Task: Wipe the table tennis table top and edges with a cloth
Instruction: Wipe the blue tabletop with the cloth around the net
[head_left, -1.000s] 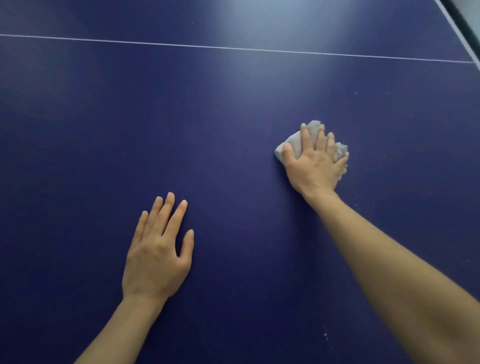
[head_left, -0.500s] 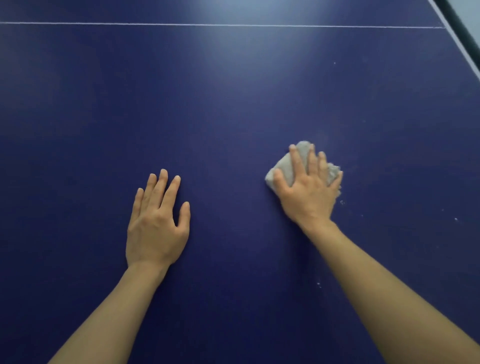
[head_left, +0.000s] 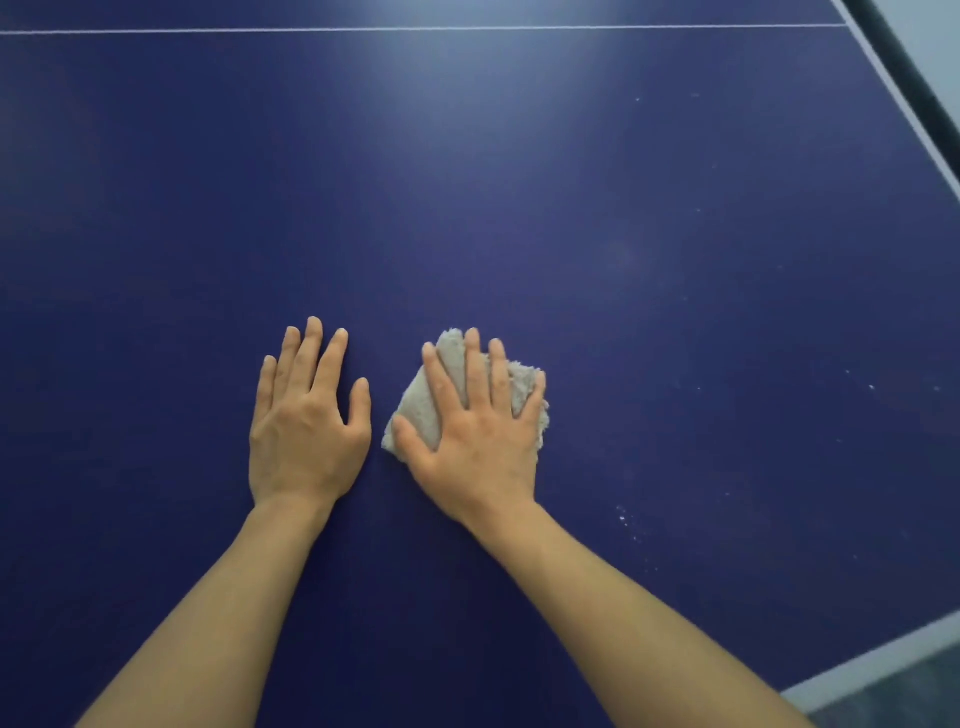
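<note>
Your right hand (head_left: 475, 441) presses the cloth (head_left: 457, 384) under flat fingers, left hand (head_left: 306, 421) flat and empty on the table (head_left: 519, 182); specks (head_left: 623, 517) and edges remain unwiped.

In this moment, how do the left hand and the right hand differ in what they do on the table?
The left hand lies bare and flat on the blue table top, while the right hand presses a folded pale cloth onto it. The left hand's fingers lie closer together; the right hand's fingers are spread over the cloth. White specks lie nearer the right hand than the left hand. Both hands are palm down with straight fingers.
</note>
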